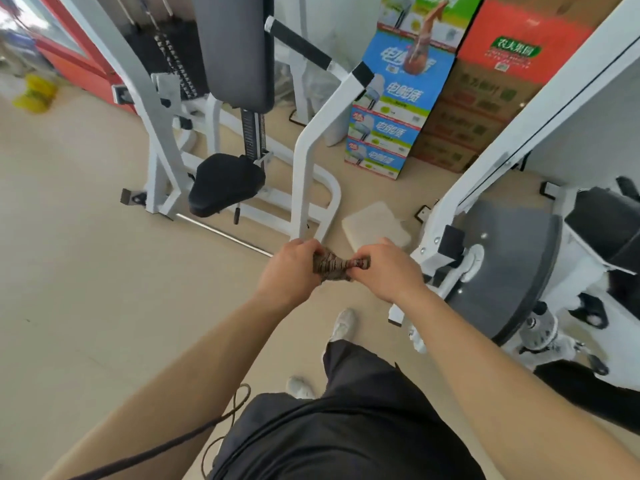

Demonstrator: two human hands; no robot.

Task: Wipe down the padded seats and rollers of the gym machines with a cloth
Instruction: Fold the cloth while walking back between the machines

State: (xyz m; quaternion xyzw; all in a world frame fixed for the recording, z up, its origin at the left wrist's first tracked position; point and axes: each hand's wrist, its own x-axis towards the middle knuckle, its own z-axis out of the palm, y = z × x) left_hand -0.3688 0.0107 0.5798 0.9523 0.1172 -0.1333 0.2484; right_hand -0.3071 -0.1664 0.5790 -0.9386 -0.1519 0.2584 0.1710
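Note:
A small brown patterned cloth [335,266] is bunched between my two hands in front of my body. My left hand [289,271] grips its left end and my right hand [386,270] pinches its right end. Ahead stands a white gym machine with a black padded seat [223,187] and a tall dark padded backrest [235,46]. Black grips [299,43] cover its raised arm. To the right, another white machine carries a grey disc cover [509,265] and black pads [606,223]. Both hands are well short of any pad.
Stacked drink cartons [398,105] and brown boxes [485,109] stand behind the machines. A beige foam block [375,225] lies on the tan floor near the white frame [304,174]. A dark cord [194,438] trails at lower left. Open floor spreads to the left.

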